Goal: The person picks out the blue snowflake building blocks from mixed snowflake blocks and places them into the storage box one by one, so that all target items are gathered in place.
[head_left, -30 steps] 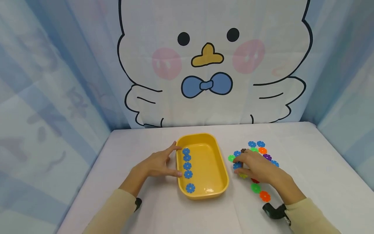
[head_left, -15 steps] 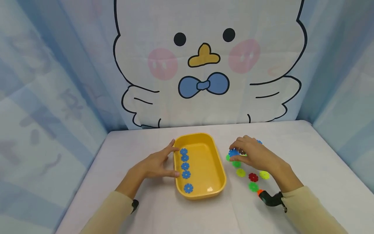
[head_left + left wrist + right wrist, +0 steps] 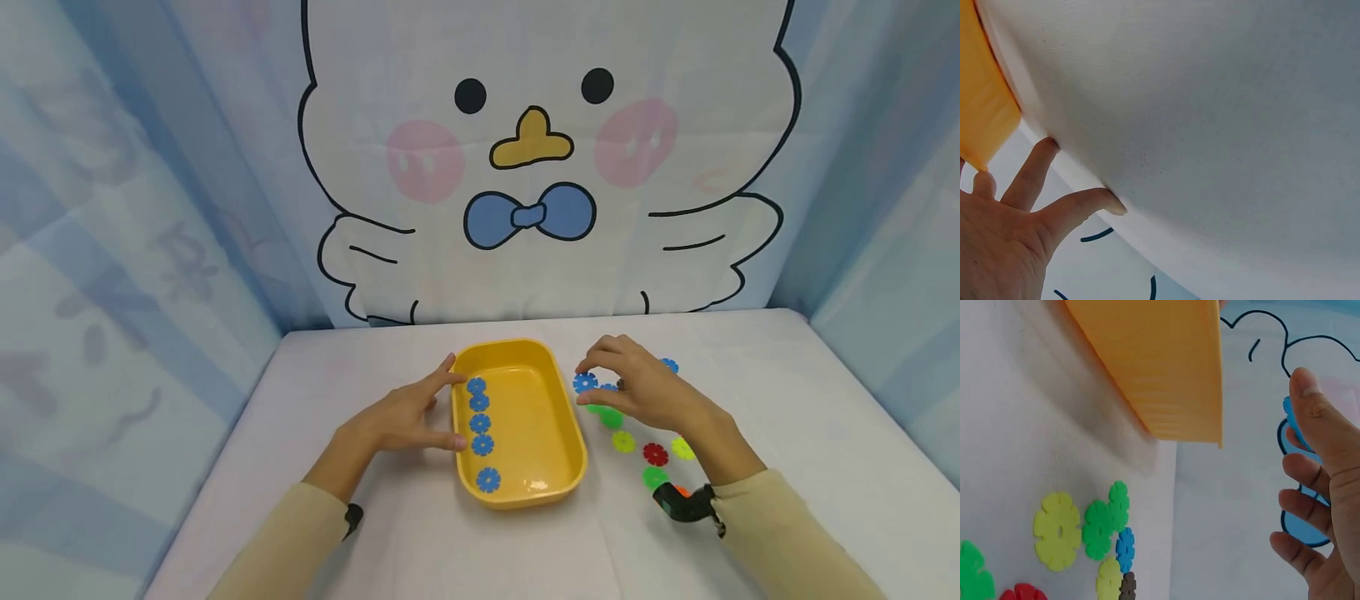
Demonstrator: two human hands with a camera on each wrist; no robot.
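My right hand (image 3: 637,379) pinches a blue flower-shaped plastic disc (image 3: 585,382) between thumb and fingers, above the pile and apart from the tray. In the right wrist view, the blue disc (image 3: 1294,424) shows edge-on behind the thumb. A yellow tray (image 3: 536,492) lies to the left, with several blue discs (image 3: 483,445) in a column along its left side. My left hand (image 3: 401,418), fingers spread, touches the tray's left rim with thumb and fingertips. The left wrist view shows that hand (image 3: 1010,231) beside the tray's yellow wall (image 3: 988,106).
Loose flower-shaped discs lie right of the tray, among them a yellow disc (image 3: 623,442), a red disc (image 3: 656,454) and a green disc (image 3: 655,477). The right hand and forearm hide some. A patterned curtain (image 3: 525,275) stands behind the white table (image 3: 405,533).
My right hand has taken a blue disc from the pile, raised it and moved toward the back and left. The left hand stays at the tray's rim.
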